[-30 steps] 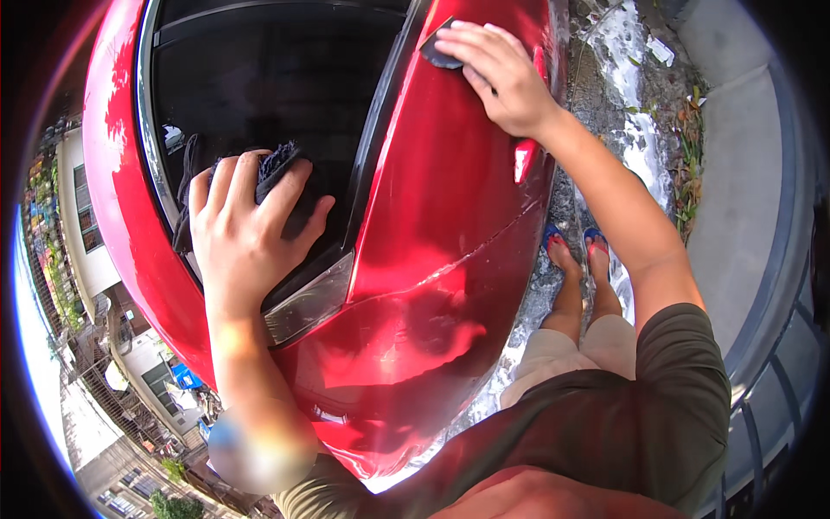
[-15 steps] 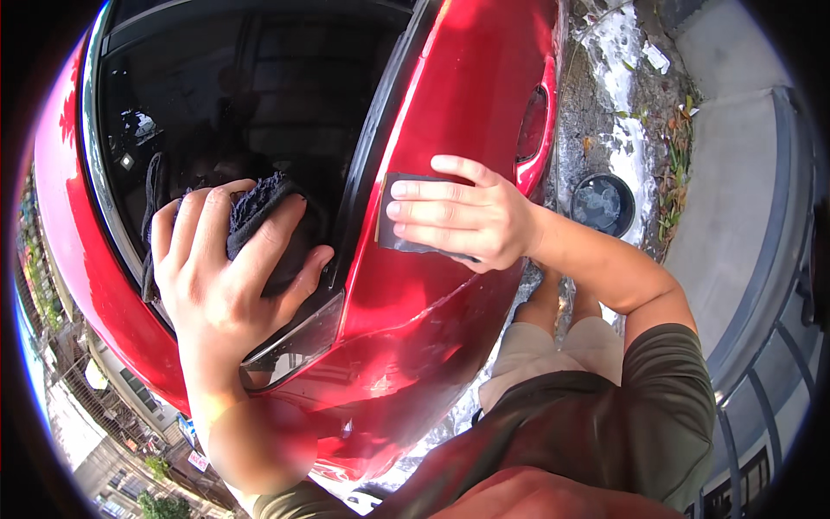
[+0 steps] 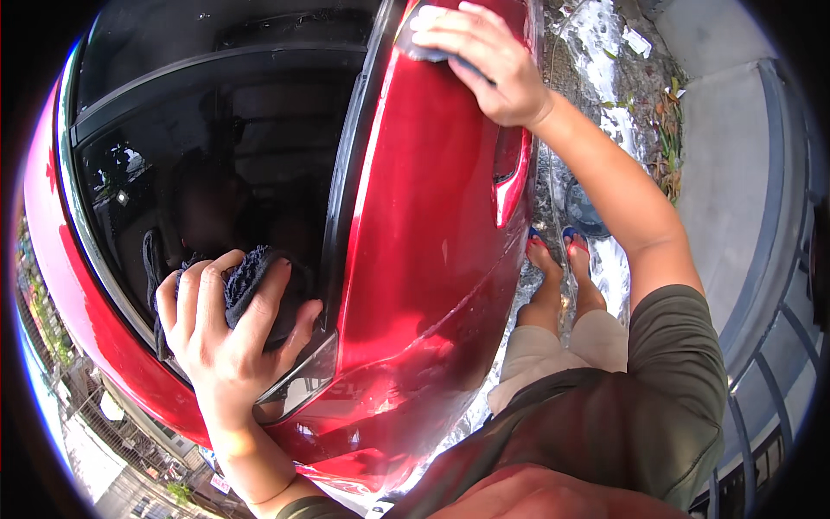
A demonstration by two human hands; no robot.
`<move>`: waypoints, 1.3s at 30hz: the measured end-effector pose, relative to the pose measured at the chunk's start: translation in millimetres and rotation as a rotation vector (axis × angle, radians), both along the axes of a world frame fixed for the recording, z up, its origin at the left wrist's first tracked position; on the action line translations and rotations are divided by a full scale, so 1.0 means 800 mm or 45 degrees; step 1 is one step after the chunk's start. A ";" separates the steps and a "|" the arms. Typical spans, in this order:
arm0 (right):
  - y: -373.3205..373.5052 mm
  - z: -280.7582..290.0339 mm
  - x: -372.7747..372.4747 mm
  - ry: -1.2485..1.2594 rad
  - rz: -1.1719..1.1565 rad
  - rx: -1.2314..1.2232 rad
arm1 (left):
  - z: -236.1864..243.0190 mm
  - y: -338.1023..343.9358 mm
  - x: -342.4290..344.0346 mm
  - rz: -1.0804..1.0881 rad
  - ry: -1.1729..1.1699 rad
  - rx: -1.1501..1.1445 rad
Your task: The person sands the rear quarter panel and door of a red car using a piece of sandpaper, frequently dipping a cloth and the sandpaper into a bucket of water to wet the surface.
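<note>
My left hand (image 3: 225, 337) grips a bunched dark cloth (image 3: 249, 281) with a fluffy pile, its fingers curled over it. The cloth rests against the dark side window (image 3: 259, 130) of a red car, near the window's lower corner. My right hand (image 3: 497, 65) is far up the red door panel (image 3: 432, 190), above the door handle (image 3: 510, 177). Under its fingers a dark grey flat pad (image 3: 424, 50) presses on the paint; the hand covers most of it.
Right of the car, a dark bucket (image 3: 586, 208) stands on wet ground with white foam (image 3: 596, 60), partly behind my right forearm. My feet, in sandals, are beside the bucket. Further right are dry leaves (image 3: 670, 147) and a grey concrete strip (image 3: 726, 216).
My right hand has slid the pad forward along the door panel, from below the handle to above it. My left hand sits lower in view, still on the cloth against the window.
</note>
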State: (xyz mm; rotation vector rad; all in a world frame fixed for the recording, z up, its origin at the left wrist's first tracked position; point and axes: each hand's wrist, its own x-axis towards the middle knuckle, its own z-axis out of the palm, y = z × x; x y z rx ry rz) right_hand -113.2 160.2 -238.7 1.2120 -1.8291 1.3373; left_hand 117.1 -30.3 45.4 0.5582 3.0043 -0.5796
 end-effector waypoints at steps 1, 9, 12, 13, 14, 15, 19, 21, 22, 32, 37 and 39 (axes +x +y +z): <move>-0.016 0.021 0.066 -0.122 0.225 -0.033 | 0.013 0.003 0.008 0.033 0.013 -0.036; -0.002 0.014 -0.008 0.033 0.028 -0.034 | 0.011 0.003 0.003 0.022 -0.021 -0.020; -0.009 0.018 0.057 0.088 0.357 -0.004 | 0.017 0.003 0.010 0.065 -0.043 -0.046; -0.007 0.017 0.072 0.107 0.505 0.021 | 0.016 0.003 0.011 0.060 -0.049 -0.054; -0.008 0.012 0.022 0.043 0.323 0.001 | 0.012 0.001 0.010 0.040 -0.015 -0.051; 0.001 0.001 -0.035 -0.025 0.124 -0.012 | 0.010 0.003 0.006 0.023 -0.025 -0.040; -0.021 0.024 0.068 -0.066 0.271 -0.030 | 0.014 0.003 0.007 0.058 -0.029 -0.046; -0.005 0.027 0.110 0.118 0.694 0.076 | 0.016 0.002 0.010 0.087 -0.052 -0.054; 0.000 0.021 0.095 0.159 0.667 0.097 | 0.014 0.001 0.009 0.090 -0.036 -0.045; 0.000 0.004 0.017 0.182 0.454 0.079 | 0.006 0.002 0.005 0.092 -0.022 -0.042; -0.010 0.005 -0.008 0.004 -0.049 0.044 | 0.012 0.003 0.009 0.102 -0.022 -0.057; -0.007 0.004 -0.009 -0.018 -0.085 0.142 | 0.014 0.004 0.011 0.109 -0.037 -0.057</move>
